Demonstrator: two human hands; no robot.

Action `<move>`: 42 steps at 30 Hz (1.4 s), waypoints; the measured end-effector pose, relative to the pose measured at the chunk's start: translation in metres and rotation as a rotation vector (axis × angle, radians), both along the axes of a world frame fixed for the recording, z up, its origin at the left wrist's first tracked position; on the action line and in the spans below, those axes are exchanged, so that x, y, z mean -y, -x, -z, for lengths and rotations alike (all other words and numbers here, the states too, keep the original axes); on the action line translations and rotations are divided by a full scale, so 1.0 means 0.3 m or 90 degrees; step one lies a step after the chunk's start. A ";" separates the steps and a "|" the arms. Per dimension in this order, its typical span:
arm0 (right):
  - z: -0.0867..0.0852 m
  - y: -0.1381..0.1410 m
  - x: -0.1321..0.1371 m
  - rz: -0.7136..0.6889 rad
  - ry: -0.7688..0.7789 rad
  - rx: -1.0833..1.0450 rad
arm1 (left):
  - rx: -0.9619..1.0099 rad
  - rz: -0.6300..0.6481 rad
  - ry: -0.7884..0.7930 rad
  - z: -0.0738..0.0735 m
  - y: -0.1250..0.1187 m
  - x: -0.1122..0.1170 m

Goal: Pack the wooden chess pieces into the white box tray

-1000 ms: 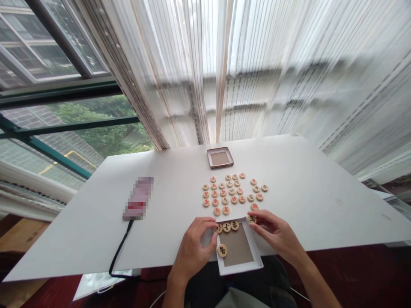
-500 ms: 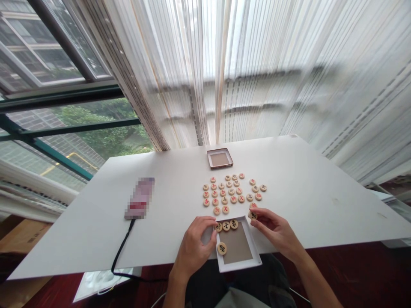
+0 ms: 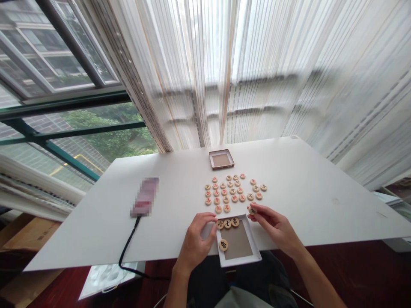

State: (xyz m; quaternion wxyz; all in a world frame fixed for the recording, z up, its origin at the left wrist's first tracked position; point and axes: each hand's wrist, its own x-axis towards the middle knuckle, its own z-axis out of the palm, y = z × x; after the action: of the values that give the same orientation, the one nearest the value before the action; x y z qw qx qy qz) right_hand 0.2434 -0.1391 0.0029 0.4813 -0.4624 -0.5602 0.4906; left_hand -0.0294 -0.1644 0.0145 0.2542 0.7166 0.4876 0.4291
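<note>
The white rectangular surface spreads out ahead of both hands. Between the hands lies a shallow white cardboard box with a brown floor, overhanging the near edge. It holds four round wooden discs, three in a row at its far wall and one nearer. More loose discs lie just beyond the fingertips. The left hand is loosely curled and grips nothing, its fingertips against the box's left wall. The right hand pinches one black-marked wooden disc between thumb and fingertips, just past the box's far right corner.
</note>
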 end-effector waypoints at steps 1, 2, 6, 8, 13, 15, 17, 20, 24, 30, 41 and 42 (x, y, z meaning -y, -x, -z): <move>-0.004 0.008 0.005 -0.013 -0.002 -0.001 | 0.020 -0.005 -0.004 -0.010 -0.002 0.005; -0.010 0.019 0.011 -0.033 -0.002 -0.002 | 0.038 -0.008 -0.007 -0.022 -0.007 0.011; -0.045 0.076 0.037 -0.124 -0.009 -0.015 | 0.057 0.013 -0.006 -0.073 -0.052 0.027; -0.061 0.106 0.047 -0.149 -0.017 -0.029 | 0.050 0.044 -0.010 -0.085 -0.082 0.026; -0.081 0.148 0.060 -0.161 -0.003 -0.043 | 0.062 0.060 0.012 -0.073 -0.121 0.020; -0.084 0.151 0.063 -0.158 0.012 -0.041 | 0.071 0.046 0.029 -0.069 -0.121 0.024; -0.088 0.153 0.068 -0.151 0.014 -0.034 | 0.078 0.038 0.048 -0.071 -0.117 0.029; -0.099 0.160 0.075 -0.144 -0.009 -0.017 | 0.087 0.013 0.077 -0.081 -0.116 0.032; -0.108 0.173 0.080 -0.133 -0.046 0.020 | 0.164 -0.005 0.133 -0.086 -0.132 0.024; -0.070 0.125 0.055 -0.060 -0.090 0.106 | 0.398 -0.003 0.241 -0.066 -0.141 0.009; 0.045 0.015 -0.019 0.031 -0.030 0.088 | 0.471 0.025 0.285 -0.049 -0.118 0.000; 0.043 0.017 -0.017 0.028 -0.027 0.095 | 0.474 0.032 0.288 -0.047 -0.119 -0.002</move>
State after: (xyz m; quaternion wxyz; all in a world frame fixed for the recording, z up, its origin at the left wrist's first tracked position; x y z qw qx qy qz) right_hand 0.2383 -0.1340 -0.0102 0.4586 -0.4993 -0.5946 0.4322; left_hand 0.0062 -0.1639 0.0287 0.5735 0.4512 0.4266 0.5344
